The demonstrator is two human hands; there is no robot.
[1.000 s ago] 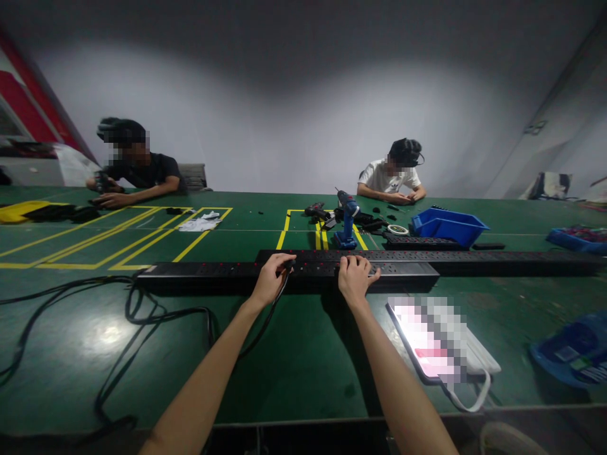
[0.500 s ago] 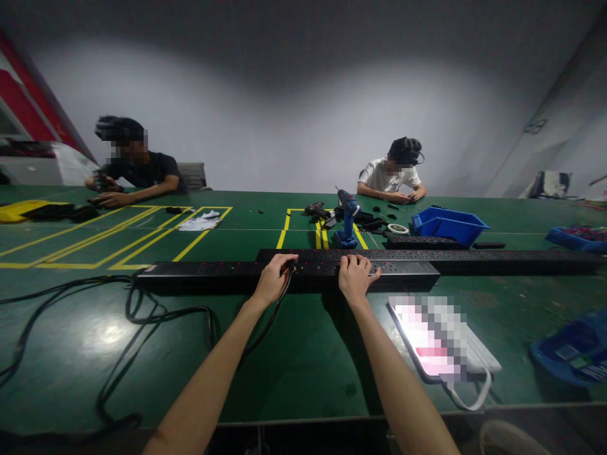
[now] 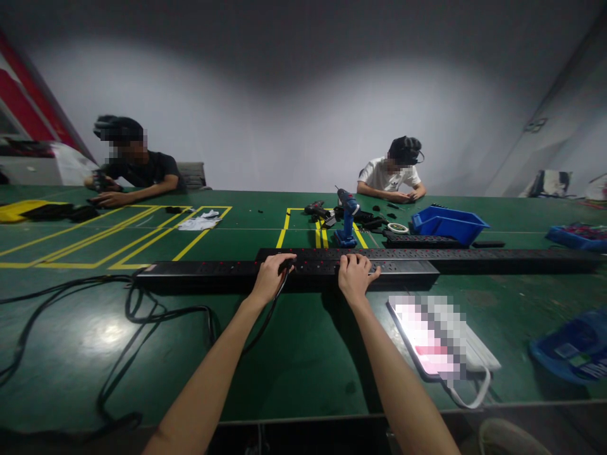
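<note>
A long black power strip (image 3: 199, 270) with rows of sockets and small red lights lies across the green table. My left hand (image 3: 272, 275) pinches a black plug (image 3: 290, 261) at the sockets near its middle. The plug's lower part is hidden, so I cannot tell whether it is seated. From it a black cable (image 3: 265, 325) drops toward my left forearm. My right hand (image 3: 355, 275) grips the strip farther right, fingers bent over the top and thumb out to the side. Behind lies a second, longer power strip (image 3: 497, 260).
Black cables (image 3: 165, 313) loop over the table at left. At right are a lit phone (image 3: 422, 341) and a blue bottle (image 3: 569, 351). Farther back stand a blue drill (image 3: 348, 218) and a blue bin (image 3: 446, 226). Two people sit across the table.
My left hand has shifted slightly left along the strip with the plug. My right hand stays in place.
</note>
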